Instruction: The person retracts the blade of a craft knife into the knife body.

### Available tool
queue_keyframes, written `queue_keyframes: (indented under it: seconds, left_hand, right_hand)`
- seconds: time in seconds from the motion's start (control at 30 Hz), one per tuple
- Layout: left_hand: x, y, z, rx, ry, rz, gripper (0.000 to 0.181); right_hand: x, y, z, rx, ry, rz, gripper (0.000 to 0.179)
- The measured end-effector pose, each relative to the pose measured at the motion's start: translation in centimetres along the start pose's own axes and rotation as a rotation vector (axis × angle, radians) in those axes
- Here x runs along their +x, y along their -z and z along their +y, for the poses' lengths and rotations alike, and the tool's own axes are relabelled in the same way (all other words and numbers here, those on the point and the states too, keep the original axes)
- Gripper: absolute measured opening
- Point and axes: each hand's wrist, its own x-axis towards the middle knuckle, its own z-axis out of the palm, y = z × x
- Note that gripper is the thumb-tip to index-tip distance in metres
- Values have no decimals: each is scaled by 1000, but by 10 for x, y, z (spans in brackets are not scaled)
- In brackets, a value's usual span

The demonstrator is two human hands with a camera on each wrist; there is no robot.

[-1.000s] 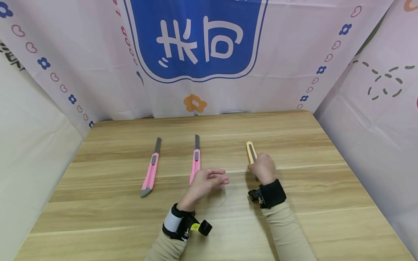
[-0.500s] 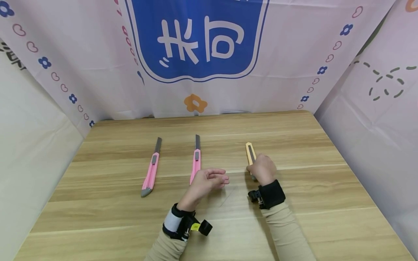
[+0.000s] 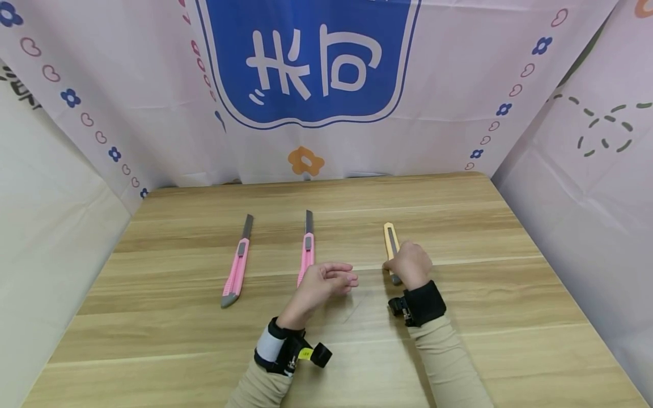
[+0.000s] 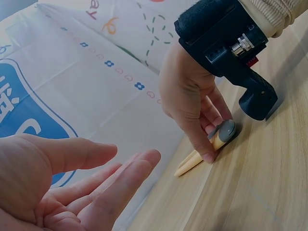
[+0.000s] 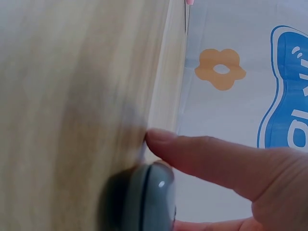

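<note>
Two pink utility knives lie on the wooden table with grey blades pointing to the back: one on the left, one in the middle. My left hand hovers at the middle knife's lower end and hides it. Its fingers are relaxed with nothing between them, as the left wrist view also shows. On the right, my right hand holds a yellow utility knife near its grey end cap, thumb on one side and fingers on the other. This knife lies on the table, partly covered by the hand.
The wooden table reaches back to a white printed cloth with a blue emblem. White cloth walls stand at the left and right sides. A black wrist camera sticks out from the left wrist.
My right thumb has shifted slightly left and toward me, so more of the yellow knife's grey end shows. The left hand and both pink knives stay put.
</note>
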Motion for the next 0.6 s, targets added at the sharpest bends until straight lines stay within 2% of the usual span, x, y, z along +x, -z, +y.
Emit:
queue_keyframes:
  seconds: [0.43, 0.6]
  left_hand:
    - [0, 0, 1, 3, 1, 4, 36]
    - [0, 1, 0, 18, -11, 49, 36]
  right_hand:
    - [1, 3, -1, -17, -24, -45, 38]
    - [0, 3, 0, -9, -11, -53, 39]
